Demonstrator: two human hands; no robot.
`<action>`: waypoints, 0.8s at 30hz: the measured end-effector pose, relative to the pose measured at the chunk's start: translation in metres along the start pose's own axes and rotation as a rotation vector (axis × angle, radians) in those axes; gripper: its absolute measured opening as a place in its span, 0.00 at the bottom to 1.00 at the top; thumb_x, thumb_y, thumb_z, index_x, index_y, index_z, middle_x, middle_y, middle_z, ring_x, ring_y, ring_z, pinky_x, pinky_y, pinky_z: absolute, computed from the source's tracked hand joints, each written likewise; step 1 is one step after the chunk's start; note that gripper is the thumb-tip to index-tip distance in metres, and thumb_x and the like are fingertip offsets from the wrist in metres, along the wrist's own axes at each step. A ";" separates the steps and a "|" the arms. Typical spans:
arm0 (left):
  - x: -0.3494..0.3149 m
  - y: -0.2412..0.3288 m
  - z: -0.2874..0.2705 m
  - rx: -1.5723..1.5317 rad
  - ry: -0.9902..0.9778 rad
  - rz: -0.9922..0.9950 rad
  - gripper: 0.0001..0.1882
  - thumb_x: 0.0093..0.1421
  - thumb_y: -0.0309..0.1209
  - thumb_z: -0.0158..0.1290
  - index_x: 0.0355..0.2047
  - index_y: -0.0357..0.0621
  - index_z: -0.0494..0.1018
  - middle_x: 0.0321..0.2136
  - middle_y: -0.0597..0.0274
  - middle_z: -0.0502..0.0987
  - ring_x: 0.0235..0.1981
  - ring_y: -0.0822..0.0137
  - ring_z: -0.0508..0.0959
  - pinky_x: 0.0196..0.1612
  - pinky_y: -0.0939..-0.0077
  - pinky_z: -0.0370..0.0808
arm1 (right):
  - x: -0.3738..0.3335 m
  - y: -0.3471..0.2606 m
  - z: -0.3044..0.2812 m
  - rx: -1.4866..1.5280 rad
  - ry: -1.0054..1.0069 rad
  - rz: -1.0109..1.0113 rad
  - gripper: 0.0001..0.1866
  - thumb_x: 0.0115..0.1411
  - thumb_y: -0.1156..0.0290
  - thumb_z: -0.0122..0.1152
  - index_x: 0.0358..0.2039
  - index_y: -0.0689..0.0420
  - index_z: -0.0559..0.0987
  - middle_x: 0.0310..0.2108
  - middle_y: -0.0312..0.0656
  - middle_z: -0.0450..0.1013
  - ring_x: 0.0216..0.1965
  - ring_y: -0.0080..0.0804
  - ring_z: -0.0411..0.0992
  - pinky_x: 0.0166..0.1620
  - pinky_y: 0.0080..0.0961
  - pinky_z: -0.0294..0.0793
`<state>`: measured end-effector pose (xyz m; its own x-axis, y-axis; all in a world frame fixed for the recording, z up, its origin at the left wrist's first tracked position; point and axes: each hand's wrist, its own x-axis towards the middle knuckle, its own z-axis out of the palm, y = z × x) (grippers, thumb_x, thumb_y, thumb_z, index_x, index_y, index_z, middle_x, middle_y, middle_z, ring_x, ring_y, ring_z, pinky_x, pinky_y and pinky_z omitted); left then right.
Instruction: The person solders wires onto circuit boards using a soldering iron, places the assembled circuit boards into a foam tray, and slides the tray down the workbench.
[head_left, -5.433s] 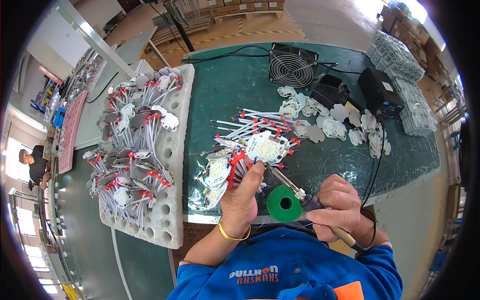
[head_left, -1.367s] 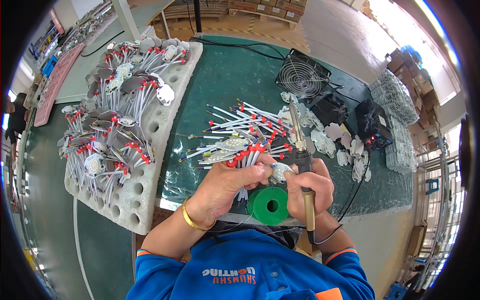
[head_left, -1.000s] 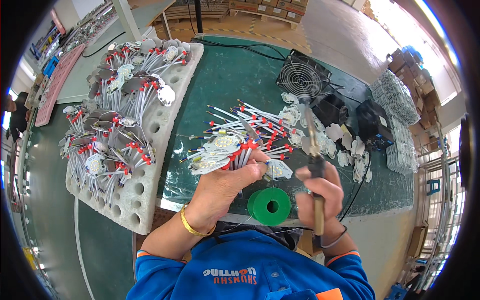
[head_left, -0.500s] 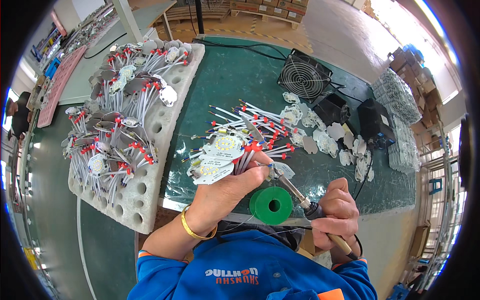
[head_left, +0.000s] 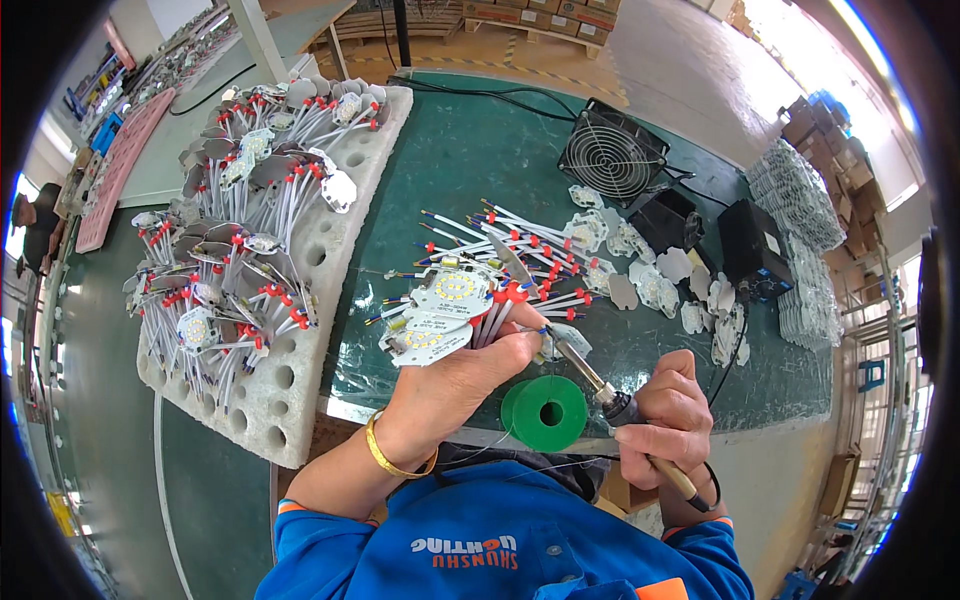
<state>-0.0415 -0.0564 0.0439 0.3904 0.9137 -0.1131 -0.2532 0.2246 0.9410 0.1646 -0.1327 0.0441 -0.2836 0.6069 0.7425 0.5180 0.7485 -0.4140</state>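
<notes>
My left hand (head_left: 445, 390), with a gold bangle on its wrist, is closed around several white wires with red collars, joined to white LED boards (head_left: 452, 291). In my right hand (head_left: 662, 420) is a soldering iron (head_left: 588, 372), gripped by its handle, its tip at the wire ends beside my left fingertips. Exactly where the tip touches is too small to tell. A green spool (head_left: 520, 412) of thin wire sits just below the iron, near the table's front edge. Beyond my left hand lies a pile of white wires (head_left: 510, 235) with red collars.
To the left, a white foam block (head_left: 375, 170) with holes holds many wired boards. Loose boards (head_left: 655, 288) lie at right, near a black fan (head_left: 610, 150) and a black box (head_left: 750, 250). Stacked boards (head_left: 800, 200) stand at the green table's (head_left: 430, 130) right edge.
My right hand has shifted slightly left with the soldering iron. My left hand keeps its hold on the wires, nearly still.
</notes>
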 end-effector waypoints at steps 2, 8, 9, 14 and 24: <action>0.000 0.000 0.000 -0.038 0.014 -0.015 0.09 0.49 0.26 0.55 0.32 0.39 0.74 0.25 0.71 0.71 0.27 0.80 0.69 0.31 0.85 0.67 | 0.000 0.001 0.002 -0.038 -0.013 -0.013 0.16 0.35 0.79 0.56 0.28 0.48 0.76 0.18 0.31 0.63 0.18 0.26 0.62 0.28 0.27 0.58; 0.009 -0.004 -0.003 -0.120 -0.011 -0.069 0.10 0.48 0.25 0.54 0.33 0.38 0.73 0.27 0.69 0.72 0.29 0.79 0.69 0.35 0.84 0.67 | -0.002 0.010 0.008 -0.016 0.037 -0.034 0.12 0.37 0.77 0.55 0.27 0.51 0.76 0.17 0.32 0.62 0.17 0.27 0.62 0.27 0.27 0.57; 0.010 -0.003 -0.003 -0.120 -0.012 -0.069 0.10 0.48 0.25 0.54 0.33 0.38 0.73 0.27 0.69 0.72 0.29 0.79 0.69 0.35 0.84 0.67 | -0.001 0.010 0.006 -0.016 0.038 -0.033 0.12 0.37 0.77 0.55 0.27 0.51 0.76 0.17 0.32 0.62 0.17 0.27 0.62 0.27 0.27 0.57; 0.015 -0.002 -0.001 -0.154 -0.019 -0.151 0.10 0.48 0.26 0.54 0.32 0.37 0.73 0.26 0.68 0.72 0.27 0.78 0.69 0.32 0.85 0.66 | 0.003 0.009 0.000 0.089 0.106 0.019 0.11 0.39 0.79 0.53 0.27 0.52 0.75 0.16 0.33 0.62 0.16 0.28 0.61 0.26 0.27 0.57; 0.025 -0.009 -0.002 -0.279 -0.034 -0.250 0.11 0.49 0.26 0.54 0.34 0.37 0.72 0.24 0.66 0.73 0.23 0.78 0.68 0.24 0.86 0.62 | 0.012 0.015 0.005 0.080 0.115 0.041 0.14 0.38 0.82 0.54 0.29 0.55 0.73 0.16 0.35 0.62 0.16 0.30 0.60 0.25 0.27 0.59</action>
<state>-0.0312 -0.0348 0.0322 0.4987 0.8082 -0.3132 -0.3756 0.5271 0.7623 0.1648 -0.1127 0.0441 -0.1668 0.6061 0.7777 0.4596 0.7456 -0.4825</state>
